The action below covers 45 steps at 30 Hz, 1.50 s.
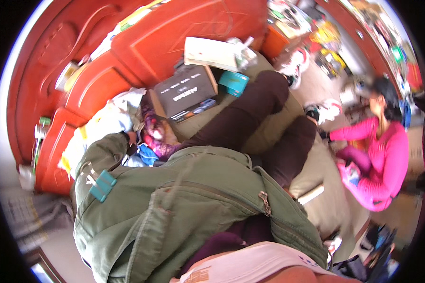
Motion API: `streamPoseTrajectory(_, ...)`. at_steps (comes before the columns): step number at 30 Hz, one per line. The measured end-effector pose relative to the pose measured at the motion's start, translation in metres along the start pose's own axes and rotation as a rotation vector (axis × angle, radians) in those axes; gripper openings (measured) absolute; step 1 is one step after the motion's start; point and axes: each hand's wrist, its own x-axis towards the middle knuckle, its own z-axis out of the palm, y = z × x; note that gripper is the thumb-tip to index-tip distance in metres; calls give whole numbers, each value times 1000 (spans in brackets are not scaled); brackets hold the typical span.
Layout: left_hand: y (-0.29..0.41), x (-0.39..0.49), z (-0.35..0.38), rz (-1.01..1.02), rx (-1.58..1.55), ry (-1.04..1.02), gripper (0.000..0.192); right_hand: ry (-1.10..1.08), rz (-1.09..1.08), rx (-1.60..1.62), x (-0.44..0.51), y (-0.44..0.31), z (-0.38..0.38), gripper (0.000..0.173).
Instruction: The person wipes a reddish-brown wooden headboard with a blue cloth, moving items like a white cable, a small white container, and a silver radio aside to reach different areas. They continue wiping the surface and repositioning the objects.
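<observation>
My left hand (131,137) shows only in part at the end of a green jacket sleeve (101,150), beside white cloth (102,120) and blue cloth (148,154). Its fingers are hidden. A teal binder clip (103,185) is fastened to the sleeve. My right hand is not clearly visible. A pale flat strip (311,194) lies beside my dark trouser leg (287,152). Near my other leg stand a dark printed cardboard box (184,92), a small teal box (233,83) and a white box (210,53) with clear plastic (246,53) beside it.
A red wooden headboard or panel (156,42) runs behind the boxes. Purple patterned fabric (156,131) lies by the cloth. A person in pink (389,159) sits at the right. White shoes (295,67) and cluttered shelves (379,28) are further off.
</observation>
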Motion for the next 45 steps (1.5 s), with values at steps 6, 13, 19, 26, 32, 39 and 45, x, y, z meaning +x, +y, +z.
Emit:
streamPoseTrajectory(6, 22, -13, -14, -37, -122, 62, 34, -22, -35, 41, 7, -11, -64, 35)
streamPoseTrajectory(13, 31, -24, -22, 52, -333, 32, 41, -12, -51, 14, 10, -83, -174, 31)
streamPoseTrajectory(19, 39, -33, -41, 41, -463, -42, 46, -19, -32, -35, 24, -136, -249, 28)
streamPoseTrajectory(26, 50, -30, -21, 95, -534, 52, 55, -23, -46, -88, 38, -183, -302, 25)
streamPoseTrajectory(32, 42, -48, -43, 97, -615, -28, 41, -5, -85, -117, 58, -184, -331, 23)
streamPoseTrajectory(39, 24, -106, -110, 376, -1009, 26, 67, 103, -115, -170, 28, -140, -401, 21)
streamPoseTrajectory(45, 50, -131, -187, 643, -1035, 427, 49, 490, -449, 326, -11, -236, -519, 21)
